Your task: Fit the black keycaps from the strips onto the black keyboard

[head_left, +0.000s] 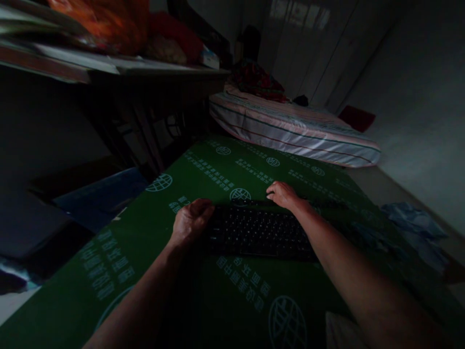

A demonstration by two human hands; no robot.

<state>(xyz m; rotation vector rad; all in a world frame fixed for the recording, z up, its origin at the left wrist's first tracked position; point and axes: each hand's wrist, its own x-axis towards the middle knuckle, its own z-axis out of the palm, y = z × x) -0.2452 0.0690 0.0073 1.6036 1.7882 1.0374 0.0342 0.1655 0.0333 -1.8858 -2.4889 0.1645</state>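
Note:
A black keyboard with pale key markings lies on a green printed board. My left hand is closed at its far left corner, fingers curled against the edge and thumb side toward the keys. Just beyond the far edge is my right hand, fingers bent and pointing left, with a small gap between the tips; I see nothing in them. My right forearm crosses over the keyboard's right end and hides part of it. A thin dark strip runs along the far side of the keyboard, between both hands.
Dark small items lie on the board right of my right hand. Beyond stands a bed with a striped sheet. At the left is a table carrying an orange bag. Crumpled blue cloth lies at the right.

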